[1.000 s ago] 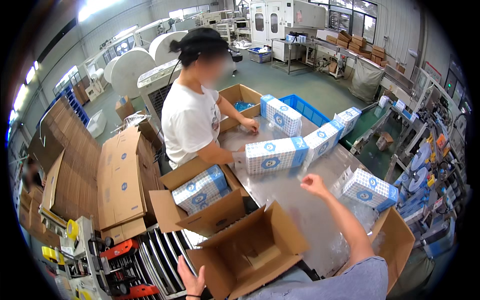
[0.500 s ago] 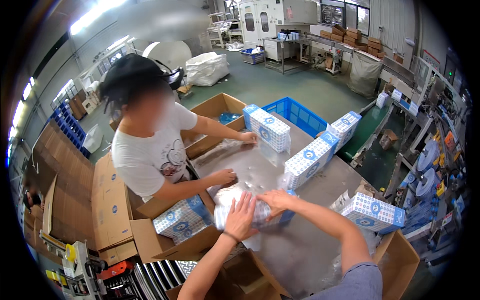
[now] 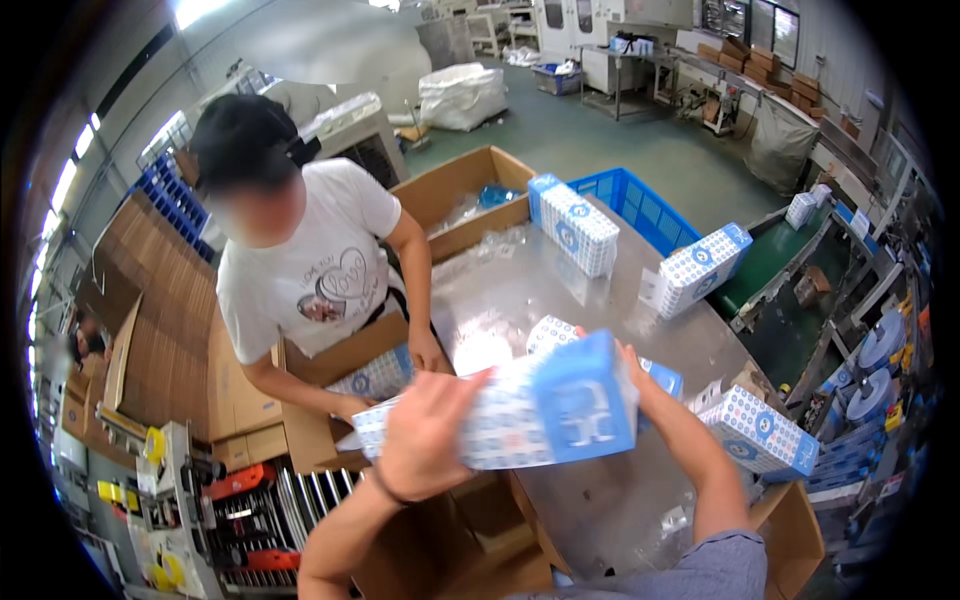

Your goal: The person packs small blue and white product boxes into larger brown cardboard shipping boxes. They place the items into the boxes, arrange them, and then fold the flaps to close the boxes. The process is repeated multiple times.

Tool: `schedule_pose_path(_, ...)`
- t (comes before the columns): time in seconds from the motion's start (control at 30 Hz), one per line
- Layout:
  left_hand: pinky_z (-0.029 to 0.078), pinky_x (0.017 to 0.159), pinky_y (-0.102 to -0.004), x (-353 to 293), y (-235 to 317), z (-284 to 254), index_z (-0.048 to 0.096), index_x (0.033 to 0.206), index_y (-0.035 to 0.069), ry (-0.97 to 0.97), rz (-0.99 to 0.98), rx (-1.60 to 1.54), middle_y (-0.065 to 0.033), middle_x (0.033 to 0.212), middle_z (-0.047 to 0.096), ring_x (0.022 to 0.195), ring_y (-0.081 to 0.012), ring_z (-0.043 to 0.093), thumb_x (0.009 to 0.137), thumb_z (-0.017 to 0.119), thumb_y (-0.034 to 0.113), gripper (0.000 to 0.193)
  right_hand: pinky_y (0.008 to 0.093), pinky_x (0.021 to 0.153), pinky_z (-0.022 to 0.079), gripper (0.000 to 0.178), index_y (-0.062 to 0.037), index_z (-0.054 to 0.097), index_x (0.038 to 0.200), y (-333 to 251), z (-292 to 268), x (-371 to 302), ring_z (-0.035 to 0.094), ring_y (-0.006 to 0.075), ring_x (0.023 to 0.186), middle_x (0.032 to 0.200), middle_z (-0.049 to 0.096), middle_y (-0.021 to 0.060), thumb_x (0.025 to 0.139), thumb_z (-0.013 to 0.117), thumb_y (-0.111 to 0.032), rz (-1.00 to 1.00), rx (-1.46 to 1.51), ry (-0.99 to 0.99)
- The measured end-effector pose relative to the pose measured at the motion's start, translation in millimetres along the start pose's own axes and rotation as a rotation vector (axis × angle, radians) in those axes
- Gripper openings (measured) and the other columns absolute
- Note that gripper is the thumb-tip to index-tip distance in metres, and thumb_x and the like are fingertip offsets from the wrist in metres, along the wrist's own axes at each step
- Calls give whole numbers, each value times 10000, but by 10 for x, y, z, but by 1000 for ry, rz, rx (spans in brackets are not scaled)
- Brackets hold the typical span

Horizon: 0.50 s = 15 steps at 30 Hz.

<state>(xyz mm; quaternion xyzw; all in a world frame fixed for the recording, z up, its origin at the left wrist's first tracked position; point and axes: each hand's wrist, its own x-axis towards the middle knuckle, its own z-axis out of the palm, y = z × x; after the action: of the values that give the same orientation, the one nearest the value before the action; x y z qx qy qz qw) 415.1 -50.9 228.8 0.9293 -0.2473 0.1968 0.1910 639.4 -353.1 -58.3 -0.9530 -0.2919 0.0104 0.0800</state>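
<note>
My left hand (image 3: 430, 430) grips the left part of a plastic-wrapped blue-and-white pack (image 3: 585, 405), held up close to me above a cardboard box. My right hand (image 3: 632, 365) is behind this pack's right end, its fingers curled and mostly hidden. Beside it, a second pack (image 3: 660, 378) of the same kind lies partly covered by the first. Which of the two packs the right hand grips, I cannot tell for sure. Below my left hand is the open cardboard box (image 3: 490, 525).
Across the metal table (image 3: 580, 490), a co-worker (image 3: 330, 260) reaches toward an open carton (image 3: 300, 430) holding packs. More packs stand at the far side (image 3: 575, 230), by the conveyor (image 3: 705, 270) and at right (image 3: 760, 435). A blue crate (image 3: 640, 205) sits beyond the table.
The held pack has risen from the table toward me, its blue end now facing me. A pack from the row has come nearer, behind it. The co-worker's arms have drawn back toward the carton.
</note>
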Motion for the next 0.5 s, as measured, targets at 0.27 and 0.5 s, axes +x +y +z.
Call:
schedule_pose_path(0.27,467,818,-370,-2283,245,-24,558,1192,-1,135,-922,-1011,-125,1021,568,934,-270,570,666,859,163,628,385,1009,480,1150,-33,319,1491,-306,-763,-822,583,365,1193,1292,579,216,515,917,-145,218,624,82)
schedule_pose_path(0.5,465,818,-477,-3427,73,1565,552,1233,70,-507,-635,-72,-130,1077,552,1008,-342,541,562,758,70,702,421,903,570,706,34,512,1320,-1335,-1169,-1226,663,325,1058,1187,647,192,644,689,140,202,2011,75)
